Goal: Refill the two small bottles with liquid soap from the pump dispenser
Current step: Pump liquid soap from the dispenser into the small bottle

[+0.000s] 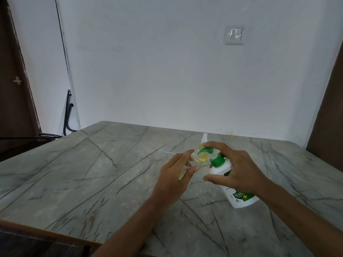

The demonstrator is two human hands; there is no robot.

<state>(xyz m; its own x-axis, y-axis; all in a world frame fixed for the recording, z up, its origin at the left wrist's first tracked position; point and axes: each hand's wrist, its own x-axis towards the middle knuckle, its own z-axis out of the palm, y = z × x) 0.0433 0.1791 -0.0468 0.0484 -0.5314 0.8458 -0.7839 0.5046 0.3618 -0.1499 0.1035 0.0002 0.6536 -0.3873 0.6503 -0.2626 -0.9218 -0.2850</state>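
Grey marble-patterned table (92, 173), white wall switch (234, 35), dark door (13, 80), black stand (67, 114)

Two bare forearms are entering view from six o'clock and five o'clock. No sleeve edge is showing on either arm within the picture. The left hand (177, 174) is showing slender fingers and short, plain nails; a small pale mark with a reddish edge is appearing near one fingertip, too small to identify. The right hand (239, 170) is showing its back, knuckles and short nails. No ring, watch, band or glove is showing on either hand or wrist.
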